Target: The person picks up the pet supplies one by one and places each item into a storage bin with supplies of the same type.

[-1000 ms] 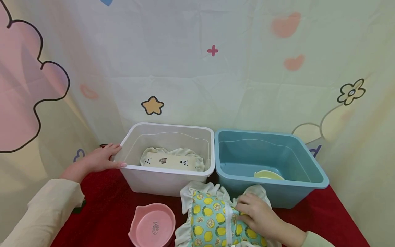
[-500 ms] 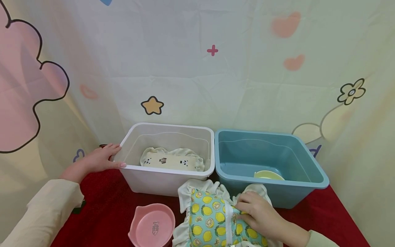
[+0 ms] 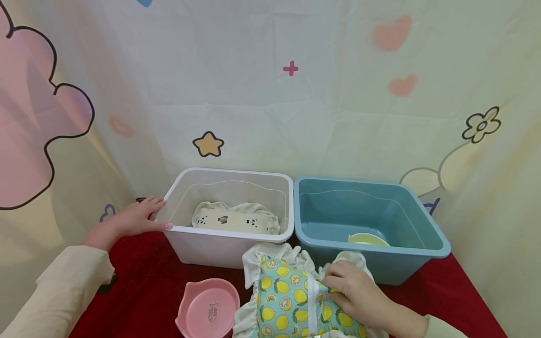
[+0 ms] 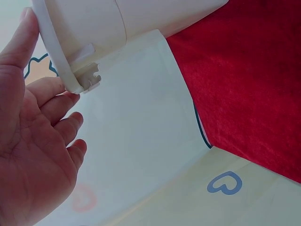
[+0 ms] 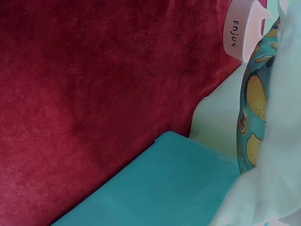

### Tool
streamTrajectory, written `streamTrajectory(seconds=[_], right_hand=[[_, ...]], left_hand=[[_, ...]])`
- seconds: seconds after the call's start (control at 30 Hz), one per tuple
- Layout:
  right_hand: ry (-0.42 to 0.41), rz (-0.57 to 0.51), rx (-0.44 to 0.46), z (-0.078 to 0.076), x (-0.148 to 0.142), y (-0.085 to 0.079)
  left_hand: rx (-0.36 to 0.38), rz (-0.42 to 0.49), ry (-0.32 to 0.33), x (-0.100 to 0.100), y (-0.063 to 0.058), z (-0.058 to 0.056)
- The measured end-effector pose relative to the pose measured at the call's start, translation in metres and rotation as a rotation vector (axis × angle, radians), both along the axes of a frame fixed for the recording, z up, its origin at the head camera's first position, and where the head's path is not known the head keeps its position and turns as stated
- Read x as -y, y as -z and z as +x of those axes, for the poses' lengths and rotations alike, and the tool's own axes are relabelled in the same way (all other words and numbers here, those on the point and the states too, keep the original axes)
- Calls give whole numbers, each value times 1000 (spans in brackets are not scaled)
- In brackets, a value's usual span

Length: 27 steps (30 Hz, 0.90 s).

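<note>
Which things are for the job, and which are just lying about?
Probably the job:
lemon-print cloth, in right hand
white bin, touched by left hand

Maybe just there:
pink bowl
blue bin
yellow-green dish
animal-print cloth

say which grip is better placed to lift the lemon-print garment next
Right, probably: the right grip holds the lemon-print garment; the left grip rests on the white bin, farther off.

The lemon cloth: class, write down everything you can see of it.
The lemon cloth looks soft: turquoise, printed with yellow lemons, slices and green leaves, with white ruffled edges and a white strip. The right hand grips its right side. It is in front of the white tub and blue tub; the head view cuts off its lower end.
</note>
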State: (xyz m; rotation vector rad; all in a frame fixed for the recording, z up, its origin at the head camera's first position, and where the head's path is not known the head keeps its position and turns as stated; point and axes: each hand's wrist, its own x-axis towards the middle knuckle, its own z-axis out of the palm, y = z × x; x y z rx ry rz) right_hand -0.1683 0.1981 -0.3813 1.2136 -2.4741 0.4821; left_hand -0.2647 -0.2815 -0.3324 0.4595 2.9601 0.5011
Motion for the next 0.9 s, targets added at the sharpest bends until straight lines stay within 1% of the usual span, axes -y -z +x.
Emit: streamTrajectory(seconds=[0.2, 0.43, 0.7, 0.9], right_hand=[[26, 1, 8, 5, 3, -5], [61, 14, -22, 8, 5, -9], [48, -4, -55, 11, 9, -13], [46, -5, -58, 13, 10, -17]], left_hand=[[0, 16, 3, 0, 0, 0], [27, 19, -23, -1, -1, 2], [26, 25, -19, -2, -2, 3], [23, 21, -20, -2, -1, 2]])
